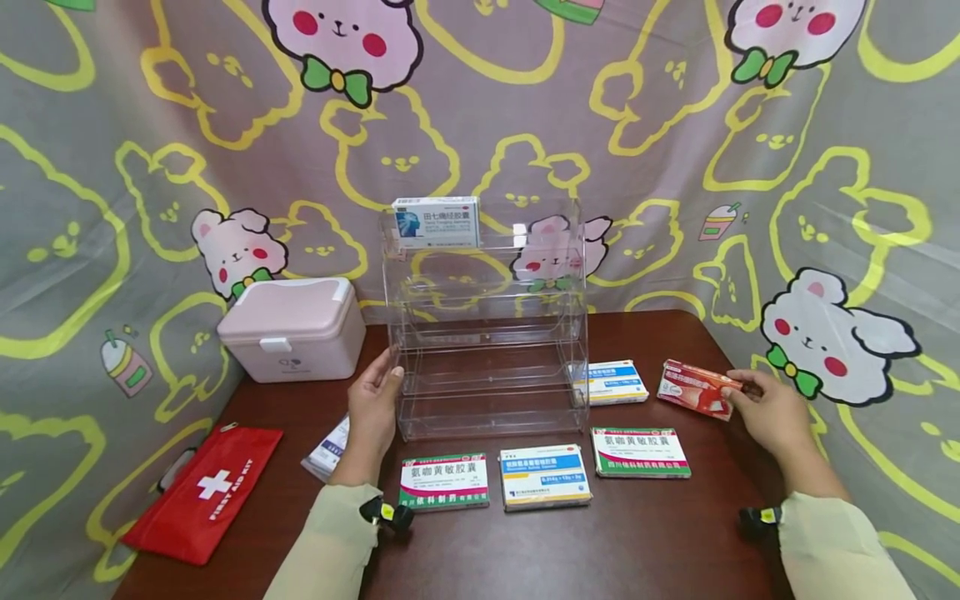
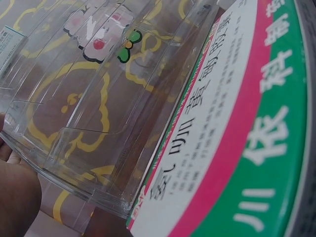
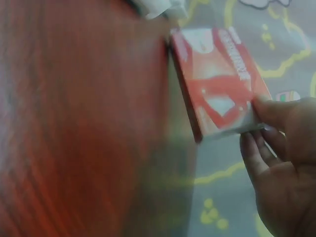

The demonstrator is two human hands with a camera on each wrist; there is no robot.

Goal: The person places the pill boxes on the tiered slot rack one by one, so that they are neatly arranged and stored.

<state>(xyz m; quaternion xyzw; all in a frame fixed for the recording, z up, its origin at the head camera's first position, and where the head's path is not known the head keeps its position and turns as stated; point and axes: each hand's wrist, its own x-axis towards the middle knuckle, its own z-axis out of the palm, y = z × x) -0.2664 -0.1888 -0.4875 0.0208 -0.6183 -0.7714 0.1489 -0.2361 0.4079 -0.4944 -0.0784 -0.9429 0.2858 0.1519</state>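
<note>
A clear plastic tiered display rack [image 1: 491,379] stands in the middle of the table. My left hand [image 1: 375,400] grips its left side edge, thumb toward the front; the left wrist view shows the clear tiers [image 2: 94,98] close up. On the right, my right hand [image 1: 768,408] pinches a red medicine box [image 1: 693,388] by its right end, thumb on the printed face [image 3: 219,81]. One pale blue and white medicine box [image 1: 437,222] sits at the left of the rack's top tier.
Before the rack lie two green-and-white medicine boxes [image 1: 443,482] [image 1: 642,452] and a blue-and-white one [image 1: 546,477]. Another blue-and-white box [image 1: 611,382] lies right of it. A white box [image 1: 327,448] is partly behind my left wrist. Left are a pink case [image 1: 292,329] and red first aid pouch [image 1: 206,492].
</note>
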